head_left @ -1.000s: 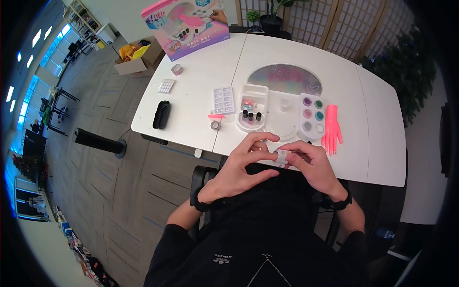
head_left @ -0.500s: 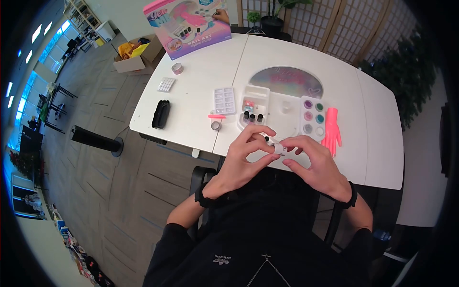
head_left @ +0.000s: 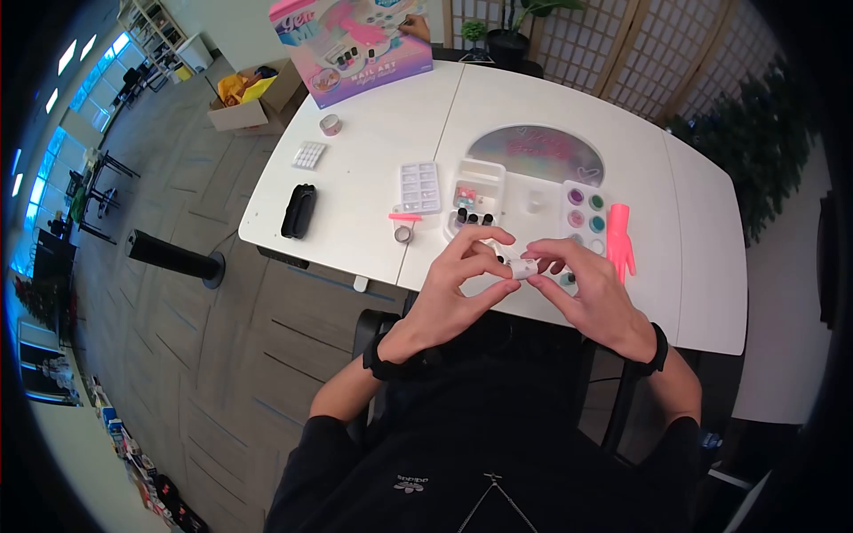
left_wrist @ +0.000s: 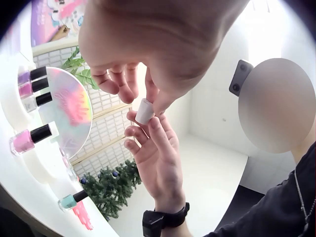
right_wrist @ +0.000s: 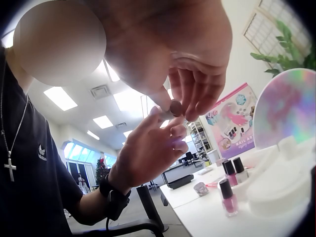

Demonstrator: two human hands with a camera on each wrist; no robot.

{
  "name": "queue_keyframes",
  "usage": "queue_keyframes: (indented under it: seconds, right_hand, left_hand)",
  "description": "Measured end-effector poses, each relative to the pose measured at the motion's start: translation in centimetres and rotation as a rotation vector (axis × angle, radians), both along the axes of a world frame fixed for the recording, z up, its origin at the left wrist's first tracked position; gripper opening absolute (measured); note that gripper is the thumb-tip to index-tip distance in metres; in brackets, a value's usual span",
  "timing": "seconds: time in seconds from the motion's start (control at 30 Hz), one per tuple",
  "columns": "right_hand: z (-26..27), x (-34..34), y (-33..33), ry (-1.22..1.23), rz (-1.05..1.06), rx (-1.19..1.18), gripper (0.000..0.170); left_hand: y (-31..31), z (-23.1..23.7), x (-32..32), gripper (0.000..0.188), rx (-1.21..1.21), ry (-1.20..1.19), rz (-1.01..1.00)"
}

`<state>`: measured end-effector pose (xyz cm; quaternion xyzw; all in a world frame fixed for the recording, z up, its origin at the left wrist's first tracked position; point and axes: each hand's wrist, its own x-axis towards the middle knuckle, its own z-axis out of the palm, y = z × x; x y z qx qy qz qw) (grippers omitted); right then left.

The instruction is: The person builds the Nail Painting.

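Above the table's front edge, a small white cylinder [head_left: 524, 267] with faint print is between both hands. The thumb and index finger of my left hand [head_left: 449, 293] pinch one end of it. At its other end are the thumb and fingertips of my right hand [head_left: 597, 293], pinching it too. It appears as a plain tapered white piece in the left wrist view; in the right wrist view, its round end [right_wrist: 176, 107] looks dark brown. A pink nail polish bottle [right_wrist: 228, 197] and a teal one [left_wrist: 72, 200] stand on the table near the hands.
Behind the hands is the white nail station with a half-round iridescent panel [head_left: 533, 155]. A glitter palette [head_left: 576, 200] and pink model hand [head_left: 619, 235] lie to its right. Leftward are a white compartment tray [head_left: 419, 188], small jar [head_left: 403, 234], black case [head_left: 298, 213] and product box [head_left: 360, 58].
My right thumb swung away from the white cylinder half a second ago and is now back against it. The left fingers now pinch it too. A teal bottle has come into view by the right hand.
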<state>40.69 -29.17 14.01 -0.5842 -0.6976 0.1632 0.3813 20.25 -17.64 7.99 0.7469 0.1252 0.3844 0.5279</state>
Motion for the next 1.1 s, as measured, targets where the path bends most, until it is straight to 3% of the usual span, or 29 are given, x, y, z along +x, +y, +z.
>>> queue_keyframes:
  seconds: [0.07, 0.17, 0.27, 0.47, 0.57, 0.77, 1.1]
  right_hand:
    - [-0.3, 0.1, 0.1, -0.028, -0.007, 0.069, 0.028]
    - [-0.5, 0.7, 0.5, -0.308, 0.075, 0.283, 0.031]
    - [0.0, 0.5, 0.3, -0.41, 0.063, 0.338, 0.032]
    - [-0.3, 0.4, 0.3, -0.368, 0.034, 0.318, 0.031]
    - [-0.1, 0.9, 1.1, -0.313, 0.04, 0.27, 0.026]
    - [1.3, 3.2, 5.5, -0.178, -0.033, -0.18, 0.022]
    - [-5.4, 5.5, 15.1, -0.281, 0.147, -0.301, 0.023]
  left_hand:
    - [0.0, 0.1, 0.0, 0.01, -0.031, 0.018, 0.01]
    - [-0.2, 0.3, 0.2, 0.008, -0.103, 0.019, 0.024]
    - [-0.4, 0.0, 0.4, 0.007, -0.163, -0.015, 0.032]
    - [-0.7, 0.4, 0.4, 0.007, -0.12, 0.03, 0.044]
    - [-0.4, 0.4, 0.5, 0.012, -0.136, 0.03, 0.105]
    - [1.3, 0.1, -0.6, 0.02, -0.138, 0.015, 0.27]
    - [4.6, -1.1, -4.8, 0.017, -0.182, 0.024, 0.463]
